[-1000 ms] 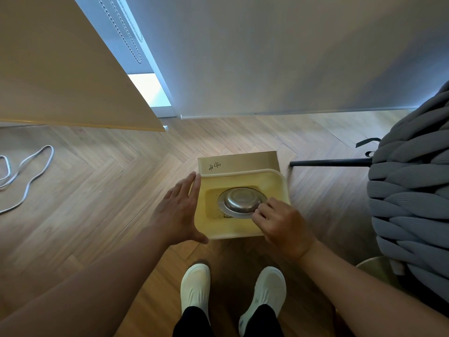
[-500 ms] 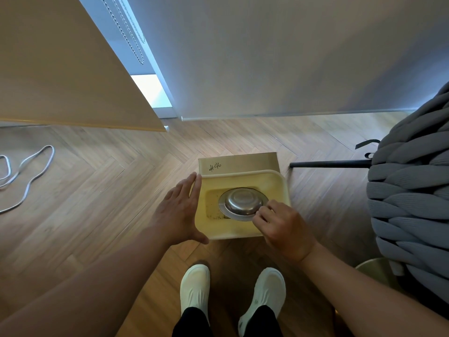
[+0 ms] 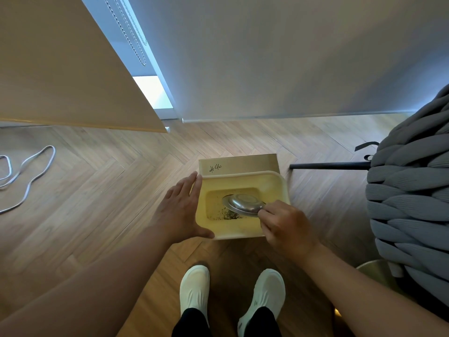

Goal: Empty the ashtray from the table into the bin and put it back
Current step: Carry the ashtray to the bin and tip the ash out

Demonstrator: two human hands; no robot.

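A round steel ashtray (image 3: 244, 203) hangs upside down and tilted inside the mouth of a yellow bin (image 3: 277, 184) on the floor. My right hand (image 3: 284, 224) pinches the ashtray's near right rim. Dark ash (image 3: 229, 216) lies on the bin's bottom under the ashtray. My left hand (image 3: 181, 210) rests flat against the bin's left outer wall, fingers spread, thumb at the near corner. A lid marked "#46" (image 3: 239, 165) stands behind the bin.
My two white shoes (image 3: 194, 291) stand just in front of the bin. A grey chunky-knit chair (image 3: 410, 195) with a black leg (image 3: 330, 165) is at the right. A wooden panel (image 3: 60, 69) overhangs at the left. A white cable (image 3: 29, 171) lies on the wood floor.
My right hand has tipped the ashtray from lying flat over the bin to a tilt, and ash now shows on the bin's bottom. My left hand has stayed in place.
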